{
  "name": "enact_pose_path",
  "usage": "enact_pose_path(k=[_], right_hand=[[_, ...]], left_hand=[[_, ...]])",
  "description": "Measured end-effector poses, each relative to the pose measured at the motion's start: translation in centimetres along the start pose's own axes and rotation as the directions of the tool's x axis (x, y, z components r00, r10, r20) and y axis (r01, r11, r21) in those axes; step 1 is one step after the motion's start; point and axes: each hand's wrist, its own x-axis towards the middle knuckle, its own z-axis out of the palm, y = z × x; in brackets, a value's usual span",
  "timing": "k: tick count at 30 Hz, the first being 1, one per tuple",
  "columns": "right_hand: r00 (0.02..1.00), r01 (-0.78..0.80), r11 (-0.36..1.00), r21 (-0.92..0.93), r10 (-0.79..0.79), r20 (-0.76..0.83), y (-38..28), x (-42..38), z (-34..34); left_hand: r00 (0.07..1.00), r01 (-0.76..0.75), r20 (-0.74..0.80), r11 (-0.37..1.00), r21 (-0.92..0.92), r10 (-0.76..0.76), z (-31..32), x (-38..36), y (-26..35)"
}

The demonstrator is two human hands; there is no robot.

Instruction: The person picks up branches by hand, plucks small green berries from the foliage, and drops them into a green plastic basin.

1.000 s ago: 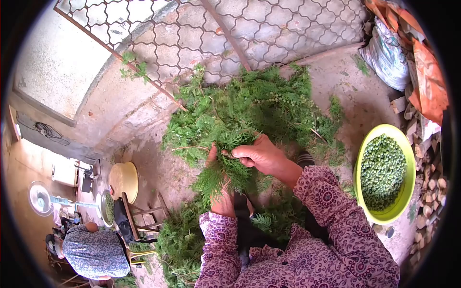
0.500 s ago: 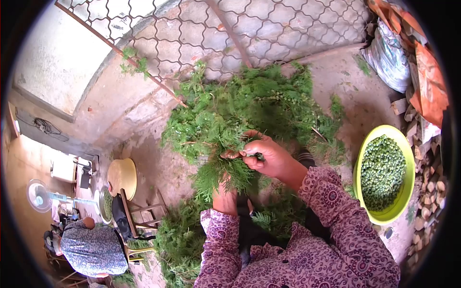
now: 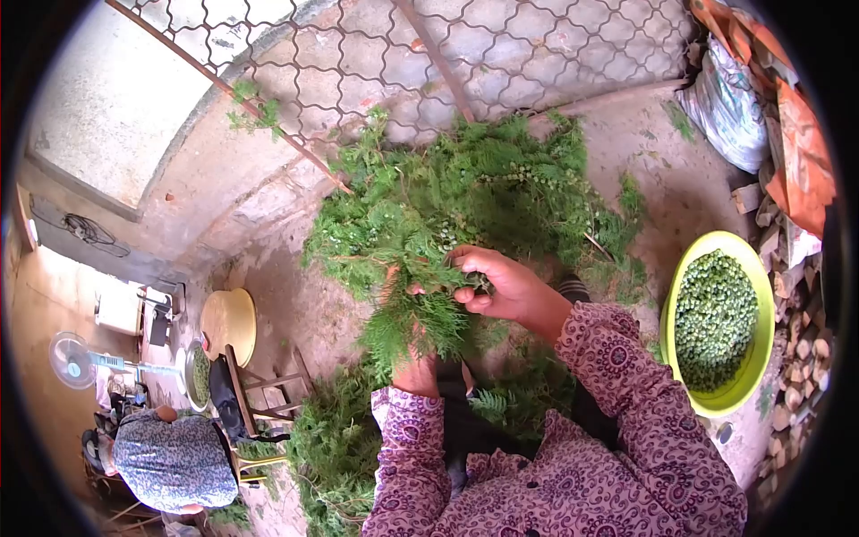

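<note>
Where the leafy sprig (image 3: 407, 327) is: in the left hand (image 3: 414, 374), on the near side of the heap of greenery (image 3: 510, 179).
Left hand: it is clenched around the sprig, partly hidden under the leaves.
Right hand (image 3: 501, 285): at the right side of the sprig, near the heap, with fingers bent; whether they grasp something, I cannot tell.
Basin (image 3: 714, 404): yellow-green, to the right of the heap and apart from it, with many small round green pieces (image 3: 716, 322) inside.
Wire mesh (image 3: 438, 67): at the far side of the heap.
White sack (image 3: 723, 107): to the right of the heap, beside orange sheeting (image 3: 803, 152).
Other person (image 3: 174, 461): well to the left of the heap, in a patterned top.
</note>
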Motion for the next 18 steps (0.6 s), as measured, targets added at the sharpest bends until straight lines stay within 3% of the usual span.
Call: enact_pose_path(k=[6, 9, 11, 18], right_hand=[[0.999, -0.041, 0.999, 0.024, 0.04, 0.035, -0.5, 0.5, -0.6], [0.997, 0.08, 0.997, -0.017, -0.08, -0.011, -1.6, 0.1, -0.8], [0.98, 0.181, 0.979, 0.092, -0.171, -0.104, -2.6, -0.3, -0.5], [0.976, 0.185, 0.982, 0.047, -0.178, -0.126, -3.3, -0.8, -0.8]], left_hand=[[0.999, -0.041, -0.003, 0.998, 0.037, 0.041, 0.2, 0.0, 0.5], [0.998, -0.064, 0.012, 0.997, 0.049, 0.063, 0.1, 0.7, 0.9], [0.998, -0.068, 0.017, 0.996, 0.055, 0.067, 0.0, 1.0, 0.9], [0.995, -0.087, 0.048, 0.993, 0.084, 0.083, 0.2, 0.8, 0.6]])
